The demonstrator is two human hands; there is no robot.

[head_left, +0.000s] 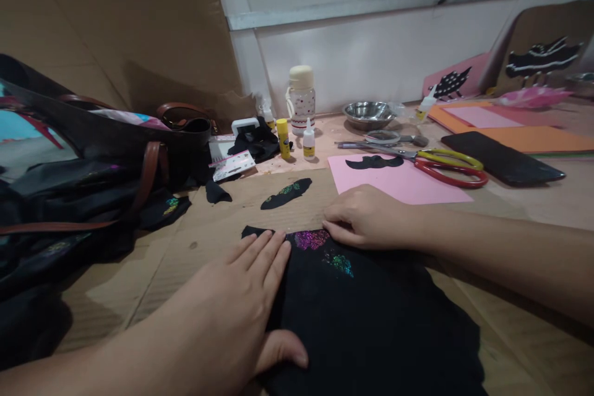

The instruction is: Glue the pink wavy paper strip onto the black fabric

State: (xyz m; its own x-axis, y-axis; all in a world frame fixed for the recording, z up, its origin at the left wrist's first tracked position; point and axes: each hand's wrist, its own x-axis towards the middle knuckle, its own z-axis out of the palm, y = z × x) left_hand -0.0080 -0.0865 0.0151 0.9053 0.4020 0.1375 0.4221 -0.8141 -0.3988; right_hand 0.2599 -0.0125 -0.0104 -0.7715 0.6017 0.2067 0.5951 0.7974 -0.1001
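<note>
A black cloth (371,322) with pink and green glitter patches (325,247) lies on the cardboard-covered table in front of me. My left hand (236,303) lies flat on its left edge, fingers together and pointing away. My right hand (366,218) rests at the cloth's far edge, fingertips pinching or pressing the fabric beside the pink glitter. A small black cut-out with glitter (285,193) lies just beyond the cloth.
A pink sheet (408,184) holds a black moustache shape (374,162), with red-and-yellow scissors (436,164) beside it. Glue bottles (309,141), a white bottle (301,98), a steel bowl (369,113) and a black phone (501,158) stand behind. A dark bag (93,154) fills the left.
</note>
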